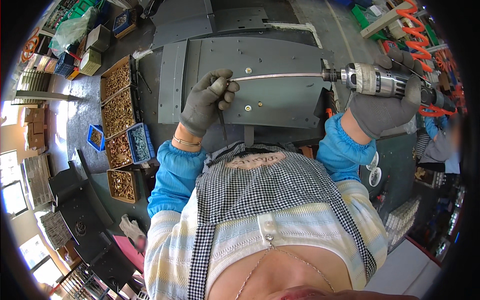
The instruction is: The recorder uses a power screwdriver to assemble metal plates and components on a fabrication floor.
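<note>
Head view, looking straight down: the gloved right hand [385, 102] is wrapped around a silver pneumatic screwdriver with an orange coiled hose [372, 79], held level over the bench. Its long thin steel bit [277, 76] runs leftward, and the gloved left hand [207, 100] pinches the bit's tip. Below lies the grey sheet-metal panel [270, 70]; three brass-coloured fasteners [248, 70] already sit in it. By my reckoning more fastening remains. Open boxes of brass screws [118, 112] wait at the left.

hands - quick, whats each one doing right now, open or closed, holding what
Left hand: closed, pinching the tip of the long driver bit.
Right hand: closed around the power screwdriver.
</note>
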`<action>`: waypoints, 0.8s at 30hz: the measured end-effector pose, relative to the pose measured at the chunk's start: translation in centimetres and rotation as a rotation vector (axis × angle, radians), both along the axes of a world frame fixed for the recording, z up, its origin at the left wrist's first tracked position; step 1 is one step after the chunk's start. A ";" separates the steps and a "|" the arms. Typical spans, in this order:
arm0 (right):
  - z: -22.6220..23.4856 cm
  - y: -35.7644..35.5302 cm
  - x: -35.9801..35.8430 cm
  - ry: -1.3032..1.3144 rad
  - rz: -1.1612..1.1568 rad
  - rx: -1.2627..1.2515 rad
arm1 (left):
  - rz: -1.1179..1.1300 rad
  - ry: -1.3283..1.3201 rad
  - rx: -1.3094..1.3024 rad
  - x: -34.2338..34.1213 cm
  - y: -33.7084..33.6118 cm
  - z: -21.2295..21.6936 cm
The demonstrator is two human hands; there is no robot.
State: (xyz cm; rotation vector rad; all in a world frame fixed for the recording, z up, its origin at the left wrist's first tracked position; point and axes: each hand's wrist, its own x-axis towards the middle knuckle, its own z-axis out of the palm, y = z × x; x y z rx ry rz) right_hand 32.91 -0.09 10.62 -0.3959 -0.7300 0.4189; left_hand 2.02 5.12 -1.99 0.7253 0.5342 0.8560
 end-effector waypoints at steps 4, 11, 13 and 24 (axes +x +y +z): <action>0.6 -0.4 -0.6 0.042 -0.021 -0.038 | -0.021 0.169 0.141 -0.4 0.0 1.2; 0.6 -0.6 0.5 0.037 -0.014 -0.055 | -0.046 0.377 0.314 -1.2 0.2 3.2; 0.4 -0.1 0.8 0.030 -0.039 -0.085 | -0.084 0.500 0.410 -1.5 0.2 3.8; -1.2 0.8 2.0 0.211 -0.020 -0.252 | 0.095 0.952 1.154 -0.9 -1.8 5.5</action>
